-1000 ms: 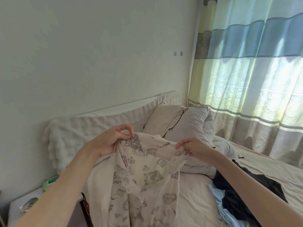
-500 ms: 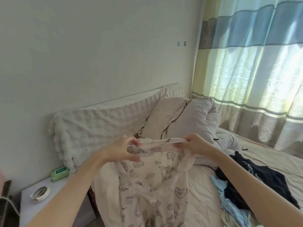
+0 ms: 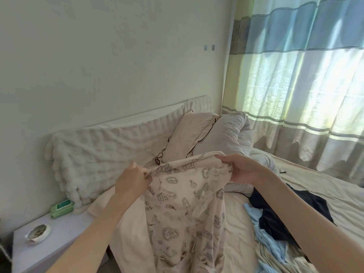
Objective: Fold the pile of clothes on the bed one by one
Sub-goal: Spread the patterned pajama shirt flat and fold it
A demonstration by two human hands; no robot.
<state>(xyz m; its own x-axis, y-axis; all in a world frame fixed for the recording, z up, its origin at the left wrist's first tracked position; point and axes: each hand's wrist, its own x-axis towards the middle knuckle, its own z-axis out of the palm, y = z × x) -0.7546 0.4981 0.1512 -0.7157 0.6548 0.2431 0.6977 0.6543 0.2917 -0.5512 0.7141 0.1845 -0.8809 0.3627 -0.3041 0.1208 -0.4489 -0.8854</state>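
A cream garment point(image 3: 185, 209) printed with grey drawings hangs in the air over the bed point(image 3: 134, 229). My left hand point(image 3: 134, 180) pinches its top edge at the left. My right hand point(image 3: 242, 170) grips the top edge at the right, fingers curled over the cloth. The garment hangs down past the bottom of the view. To the right on the bed lies the pile of clothes point(image 3: 275, 219): a dark garment over light blue and beige ones.
Two pillows point(image 3: 206, 134) lean on a fluffy white headboard cover point(image 3: 102, 146). A bedside table point(image 3: 53, 239) at the left holds a green packet point(image 3: 62, 207) and a small dish point(image 3: 38, 232). Striped curtains point(image 3: 299, 85) hang at the right.
Both hands have lowered with the garment and spread a little wider apart along its top edge. The view has tilted down, showing more of the bedside table.
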